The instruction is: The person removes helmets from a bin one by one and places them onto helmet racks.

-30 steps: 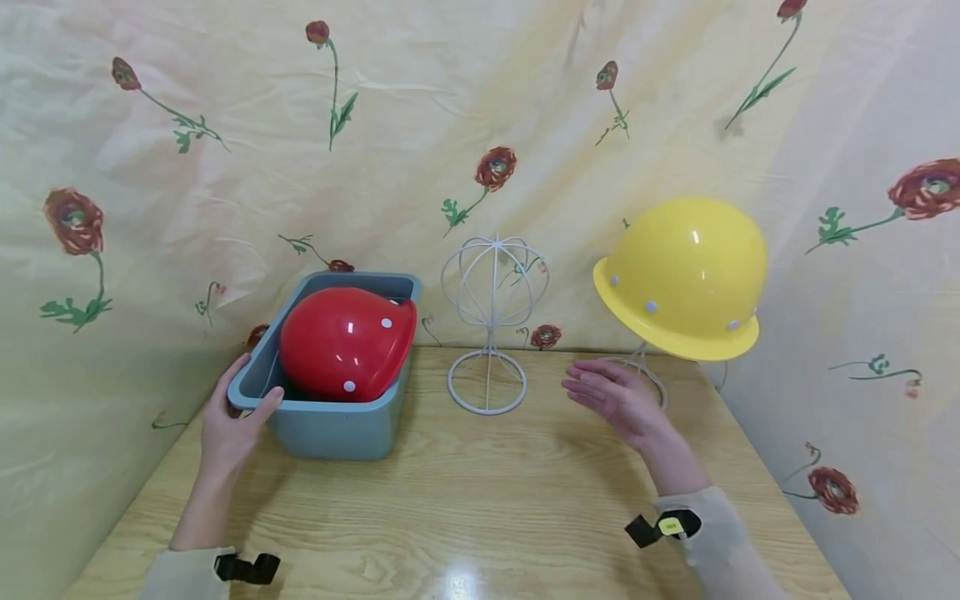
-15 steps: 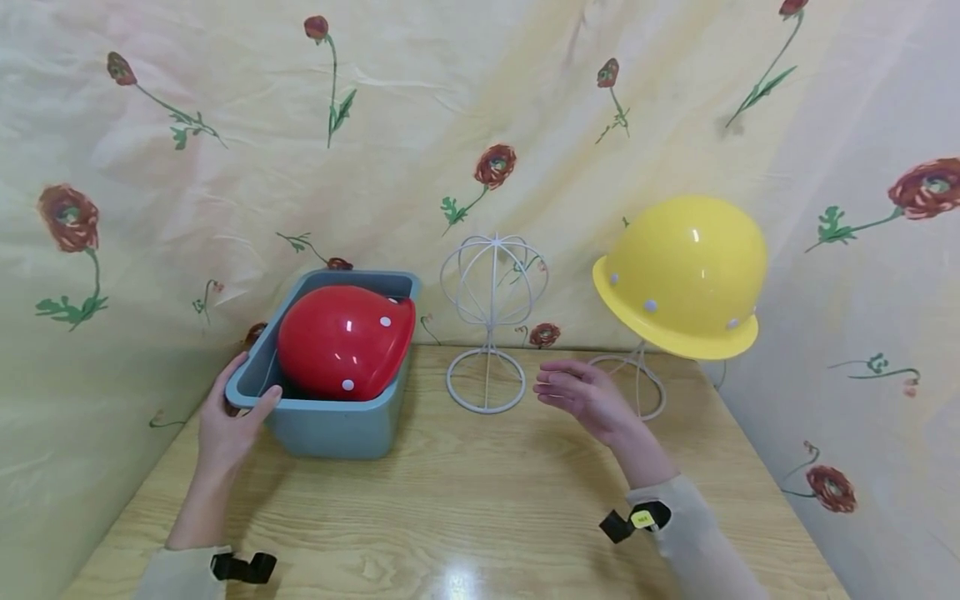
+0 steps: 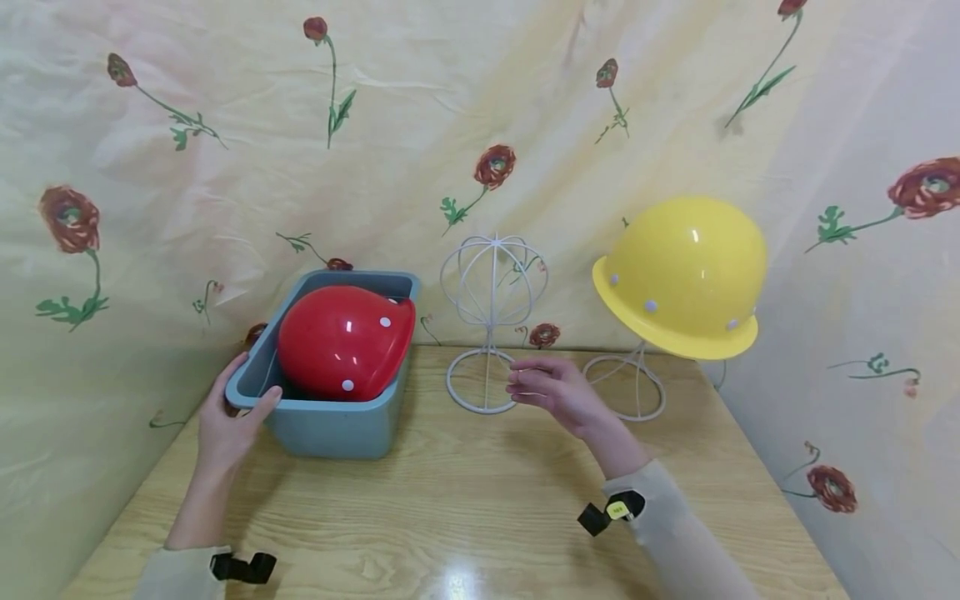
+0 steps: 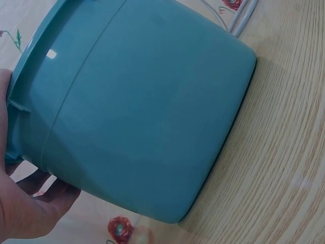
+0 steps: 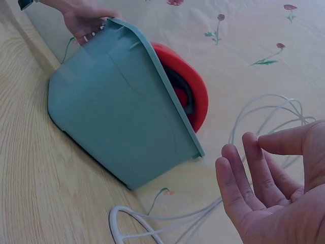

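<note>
Three views: head, both wrists.
Head looked forward and down over the table (image 3: pixel 465 500); left wrist faced the bin (image 4: pixel 147 107) closely; right wrist, farther off, shared it.

The blue bin (image 3: pixel 333 432) hides the lower part of the red helmet (image 3: pixel 341 342).

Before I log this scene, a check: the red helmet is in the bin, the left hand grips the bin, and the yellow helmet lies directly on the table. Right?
One slip: the yellow helmet sits on a stand, not the table, as the head view shows. The red helmet is in the bin, which the left hand grips.
</note>
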